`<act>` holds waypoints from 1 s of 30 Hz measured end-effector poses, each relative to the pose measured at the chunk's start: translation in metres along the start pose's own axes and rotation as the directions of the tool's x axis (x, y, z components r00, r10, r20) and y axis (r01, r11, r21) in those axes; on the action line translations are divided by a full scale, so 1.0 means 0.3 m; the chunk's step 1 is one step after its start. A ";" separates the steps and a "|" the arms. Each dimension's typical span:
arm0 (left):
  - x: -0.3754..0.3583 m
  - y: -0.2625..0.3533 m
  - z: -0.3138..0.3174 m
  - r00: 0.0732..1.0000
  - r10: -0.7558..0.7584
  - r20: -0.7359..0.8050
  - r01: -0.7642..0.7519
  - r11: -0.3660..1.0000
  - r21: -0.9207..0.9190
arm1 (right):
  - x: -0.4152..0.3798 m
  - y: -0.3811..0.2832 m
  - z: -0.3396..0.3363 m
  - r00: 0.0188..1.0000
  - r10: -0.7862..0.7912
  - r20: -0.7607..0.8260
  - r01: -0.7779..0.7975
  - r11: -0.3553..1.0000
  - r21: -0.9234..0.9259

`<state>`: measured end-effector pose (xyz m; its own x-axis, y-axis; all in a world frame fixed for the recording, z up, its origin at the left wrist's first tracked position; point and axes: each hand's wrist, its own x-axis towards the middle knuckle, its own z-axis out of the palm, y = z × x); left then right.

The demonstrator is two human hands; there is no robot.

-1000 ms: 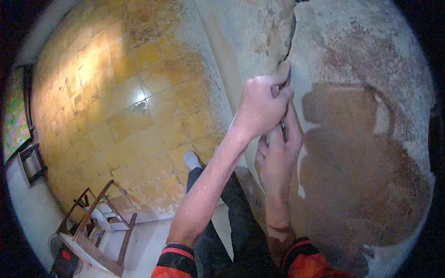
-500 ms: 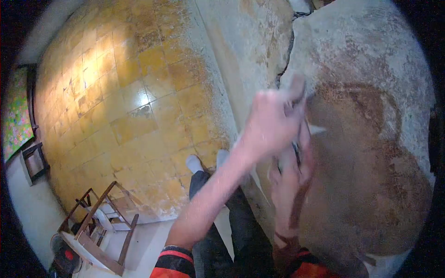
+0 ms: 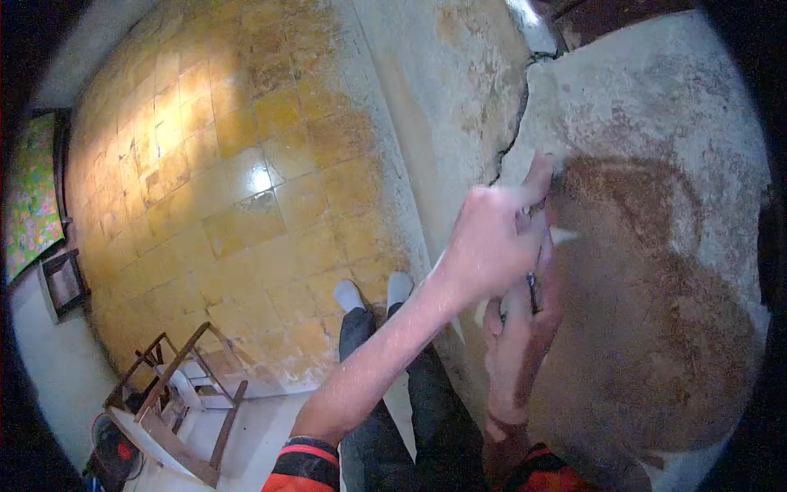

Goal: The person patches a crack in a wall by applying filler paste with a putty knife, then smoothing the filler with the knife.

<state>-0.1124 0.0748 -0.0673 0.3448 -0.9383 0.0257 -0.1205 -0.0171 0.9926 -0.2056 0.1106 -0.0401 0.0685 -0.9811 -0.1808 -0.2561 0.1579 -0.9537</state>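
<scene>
In front of the wall, my left hand is closed, its back toward me and one finger pointing up. Just below and partly behind it is my right hand, its fingers curled up against the left one. A small dark, shiny object shows between the fingers of my right hand; its kind is too blurred to tell. Anything inside my left hand is hidden. Both hands are close to a brown, damp-looking patch on the worn wall.
A dark crack runs down the wall. Yellow floor tiles lie on the left. A wooden chair frame stands at the lower left beside a dark round fan-like thing. A floral cloth hangs at the far left.
Both hands stay together at the wall and appear slightly lower in the view. The whole scene has shifted a little downward with the head.
</scene>
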 end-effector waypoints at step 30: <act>0.220 0.054 -0.093 0.993 -0.109 0.055 0.119 0.962 -0.246 | 0.133 -0.130 0.078 0.996 0.074 0.056 -0.070 0.995 -0.069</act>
<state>-0.0656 0.0222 -0.0464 0.3044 -0.9484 -0.0888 0.1537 -0.0431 0.9872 -0.1703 0.0678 -0.0158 0.1036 -0.9590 -0.2638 -0.3261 0.2178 -0.9199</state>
